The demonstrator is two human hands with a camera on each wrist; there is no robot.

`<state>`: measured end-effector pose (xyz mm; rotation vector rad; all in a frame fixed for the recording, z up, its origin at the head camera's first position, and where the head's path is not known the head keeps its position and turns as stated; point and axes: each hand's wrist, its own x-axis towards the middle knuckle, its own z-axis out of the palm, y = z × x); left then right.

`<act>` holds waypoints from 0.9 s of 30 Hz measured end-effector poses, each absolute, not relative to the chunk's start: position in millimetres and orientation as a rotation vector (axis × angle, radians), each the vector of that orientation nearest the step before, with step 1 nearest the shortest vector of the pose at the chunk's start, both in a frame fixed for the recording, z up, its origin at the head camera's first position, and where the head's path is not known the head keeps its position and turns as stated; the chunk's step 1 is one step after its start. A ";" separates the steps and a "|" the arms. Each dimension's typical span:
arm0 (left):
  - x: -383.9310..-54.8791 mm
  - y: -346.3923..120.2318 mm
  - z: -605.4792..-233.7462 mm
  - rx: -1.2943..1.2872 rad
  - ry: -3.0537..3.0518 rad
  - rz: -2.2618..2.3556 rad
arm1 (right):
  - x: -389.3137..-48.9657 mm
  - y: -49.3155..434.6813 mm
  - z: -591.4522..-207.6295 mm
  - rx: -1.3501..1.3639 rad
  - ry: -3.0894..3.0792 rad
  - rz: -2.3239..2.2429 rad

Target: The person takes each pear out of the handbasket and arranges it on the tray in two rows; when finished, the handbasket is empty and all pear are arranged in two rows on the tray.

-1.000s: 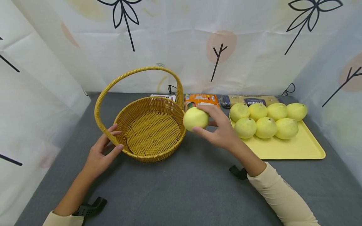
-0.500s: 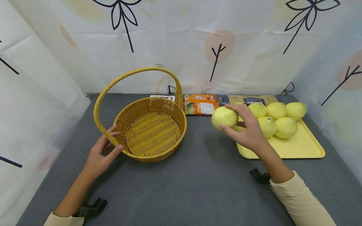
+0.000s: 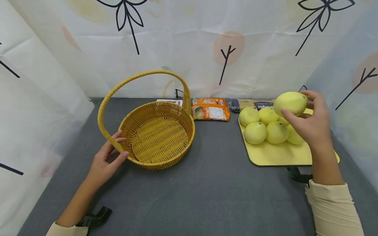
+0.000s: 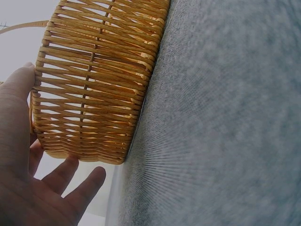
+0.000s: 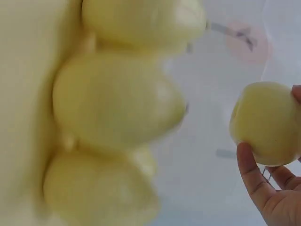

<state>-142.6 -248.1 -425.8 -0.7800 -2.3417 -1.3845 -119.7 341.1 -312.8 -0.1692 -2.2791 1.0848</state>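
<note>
A golden wicker basket (image 3: pixel 159 165) with a tall arched handle stands on the left half of the table, nothing inside it. My left hand (image 3: pixel 103 162) holds its left side by the foot of the handle, thumb at the rim and fingers on the wall; the left wrist view shows the woven wall (image 4: pixel 94 80) close up. In my right hand (image 3: pixel 313 121) is a small pale yellow melon (image 3: pixel 290 103), gripped between thumb and fingers above the back right of the yellow tray (image 3: pixel 280 157). Several like melons (image 3: pixel 255 132) sit in two rows on that tray.
Along the back edge lie an orange packet (image 3: pixel 211 109), a long tan and dark blue packet (image 3: pixel 251 104) and a white label (image 3: pixel 171 101) behind the basket. Printed white cloth walls (image 3: pixel 189 49) surround the dark grey tabletop (image 3: pixel 192 196).
My right hand has carried the melon from beside the basket rightward to over the tray's back right. The left hand and basket have stayed put.
</note>
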 end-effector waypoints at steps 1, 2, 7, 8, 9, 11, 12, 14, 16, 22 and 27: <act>-143.3 -247.9 -426.3 -0.779 -2.341 -1.381 | -118.4 351.3 -311.4 -0.254 -2.286 1.052; -143.8 -247.7 -426.3 -0.777 -2.341 -1.379 | -116.9 361.7 -310.7 -0.343 -2.298 1.012; -145.1 -247.9 -425.7 -0.763 -2.358 -1.381 | -106.2 411.0 -316.9 -0.739 -2.408 0.829; -144.7 -248.1 -425.4 -0.762 -2.360 -1.382 | -103.5 419.6 -320.2 -0.774 -2.442 0.815; -144.3 -248.3 -425.4 -0.762 -2.361 -1.384 | -101.0 427.7 -323.6 -0.797 -2.481 0.803; -142.6 -248.0 -423.9 -0.769 -2.354 -1.387 | -96.0 443.3 -331.1 -0.808 -2.576 0.802; -141.6 -247.5 -422.5 -0.772 -2.350 -1.390 | -94.1 450.2 -334.9 -0.796 -2.629 0.795; -138.1 -244.7 -416.6 -0.778 -2.342 -1.393 | -92.5 460.4 -342.3 -0.762 -2.724 0.785; -133.5 -240.5 -407.9 -0.777 -2.343 -1.392 | -93.3 467.8 -348.4 -0.721 -2.797 0.786; -126.6 -232.0 -393.3 -0.777 -2.354 -1.400 | -100.3 471.0 -358.5 -0.588 -2.879 0.831; -131.7 -236.0 -402.6 -0.774 -2.361 -1.398 | -99.3 472.9 -361.9 -0.511 -2.882 0.908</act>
